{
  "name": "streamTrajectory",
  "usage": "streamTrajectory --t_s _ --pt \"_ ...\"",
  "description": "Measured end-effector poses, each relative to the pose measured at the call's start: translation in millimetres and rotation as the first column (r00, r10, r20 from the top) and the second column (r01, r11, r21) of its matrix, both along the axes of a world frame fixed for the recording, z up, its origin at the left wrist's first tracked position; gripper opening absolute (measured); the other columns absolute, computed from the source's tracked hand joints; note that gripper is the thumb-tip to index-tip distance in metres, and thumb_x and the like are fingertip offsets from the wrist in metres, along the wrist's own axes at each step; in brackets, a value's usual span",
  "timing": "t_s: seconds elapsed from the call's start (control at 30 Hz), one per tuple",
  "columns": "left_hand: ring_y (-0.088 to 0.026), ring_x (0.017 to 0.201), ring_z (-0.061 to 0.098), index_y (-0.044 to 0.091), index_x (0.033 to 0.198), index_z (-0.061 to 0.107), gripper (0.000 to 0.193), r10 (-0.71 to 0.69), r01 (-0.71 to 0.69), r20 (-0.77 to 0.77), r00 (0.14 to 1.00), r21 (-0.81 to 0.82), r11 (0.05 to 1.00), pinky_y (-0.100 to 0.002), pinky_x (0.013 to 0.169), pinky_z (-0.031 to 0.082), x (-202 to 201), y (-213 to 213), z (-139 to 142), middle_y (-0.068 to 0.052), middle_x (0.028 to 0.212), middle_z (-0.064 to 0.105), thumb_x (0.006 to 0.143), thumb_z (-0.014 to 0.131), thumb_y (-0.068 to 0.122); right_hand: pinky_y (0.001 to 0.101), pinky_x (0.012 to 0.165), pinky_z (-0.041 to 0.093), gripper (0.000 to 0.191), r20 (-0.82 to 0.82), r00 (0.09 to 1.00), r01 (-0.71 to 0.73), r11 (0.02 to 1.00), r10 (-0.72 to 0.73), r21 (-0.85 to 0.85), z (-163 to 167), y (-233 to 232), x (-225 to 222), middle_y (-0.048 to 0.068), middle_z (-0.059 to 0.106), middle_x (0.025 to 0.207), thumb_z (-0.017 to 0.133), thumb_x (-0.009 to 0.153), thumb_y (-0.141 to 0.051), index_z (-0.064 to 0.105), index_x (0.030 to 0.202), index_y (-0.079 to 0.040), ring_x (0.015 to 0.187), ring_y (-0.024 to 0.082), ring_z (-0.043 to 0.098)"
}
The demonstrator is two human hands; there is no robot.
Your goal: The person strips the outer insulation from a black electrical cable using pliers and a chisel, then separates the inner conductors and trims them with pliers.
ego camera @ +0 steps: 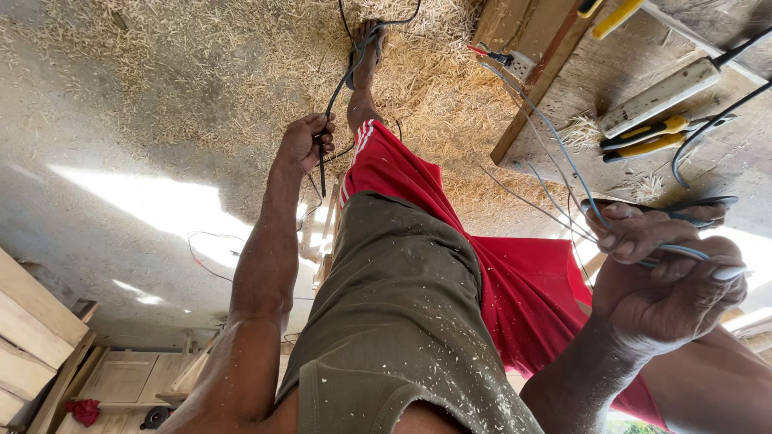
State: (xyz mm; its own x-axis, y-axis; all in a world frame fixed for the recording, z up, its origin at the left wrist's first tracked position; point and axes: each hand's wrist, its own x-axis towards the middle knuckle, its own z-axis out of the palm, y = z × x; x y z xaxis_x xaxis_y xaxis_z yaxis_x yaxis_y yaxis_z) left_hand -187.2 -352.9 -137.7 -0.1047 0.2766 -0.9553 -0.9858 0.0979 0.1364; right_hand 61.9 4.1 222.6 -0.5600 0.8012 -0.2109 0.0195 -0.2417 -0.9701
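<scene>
Wood shavings cover the far floor. At far right, a wooden workbench carries a white power strip, yellow-handled pliers and, at its far edge, a yellow-handled tool, possibly a screwdriver. A small white socket block rests on a wooden beam. Stacked planks and a red cloth occupy the near left corner.

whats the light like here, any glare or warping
Head view: hard sunlight blows out patches of the concrete floor; the left hand and right hand stay sharp, gripping a black cable and grey wires; wide-angle stretch bends the workbench.
</scene>
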Motion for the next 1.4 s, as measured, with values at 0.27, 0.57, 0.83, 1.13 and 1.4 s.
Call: streamTrajectory --t_s 0.27,0.57,0.83,1.13,1.4 --pt "-0.007 0.056 0.042 -0.003 0.116 0.062 0.022 0.059 -0.066 0.064 0.996 0.12 0.991 -0.023 0.049 0.039 0 -6 -5 0.0 0.075 0.054 0.109 0.051 0.014 0.0481 0.088 0.056 0.047 0.005 1.0 0.017 1.0 -0.017 -0.013 3 -1 -8 0.025 0.06 0.08 0.044 0.126 -0.036 0.049 0.091 -0.005 0.066 0.028 0.057" --pt "-0.004 0.05 0.031 0.0 0.109 0.059 0.02 0.152 -0.19 0.143 0.978 0.311 0.931 -0.021 0.043 0.028 -24 -14 66 0.006 0.066 0.04 0.108 0.054 0.019 0.0243 0.05 0.03 0.051 0.009 0.998 -0.058 0.91 0.067 -0.41 -63 -21 -57 0.0 0.047 0.066 0.047 0.11 -0.05 0.059 0.088 -0.005 0.055 0.008 0.043" --pt "-0.005 0.045 0.027 0.0 0.103 0.059 0.023 0.139 -0.196 0.145 0.98 0.534 0.823 -0.024 0.038 0.027 -42 -10 189 0.007 0.063 0.034 0.11 0.051 0.02 0.0304 0.044 0.036 0.041 0.51 0.73 -0.141 0.83 0.455 -0.539 -237 -108 -167 0.009 0.068 0.07 0.062 0.103 -0.033 0.077 0.091 0.003 0.051 0.01 0.047" --pt "-0.006 0.046 0.028 -0.003 0.103 0.059 0.024 0.07 -0.208 0.26 0.963 0.551 0.808 -0.025 0.041 0.03 -44 -48 245 0.006 0.062 0.034 0.108 0.051 0.019 0.0206 0.046 0.034 0.037 -0.024 0.975 -0.118 0.42 0.222 -0.9 -267 -130 -246 0.003 0.062 0.077 0.062 0.104 -0.033 0.07 0.102 0.003 0.053 0.005 0.041" --pt "-0.007 0.048 0.036 -0.004 0.118 0.062 0.025 0.172 -0.184 0.066 0.983 0.392 0.902 -0.024 0.043 0.037 -75 -87 211 0.004 0.064 0.039 0.11 0.051 0.018 0.0216 0.049 0.037 0.025 -0.193 0.959 -0.265 0.425 0.206 -0.865 -220 -109 -231 0.001 0.064 0.076 0.073 0.1 -0.028 0.073 0.092 -0.003 0.056 0.006 0.043"
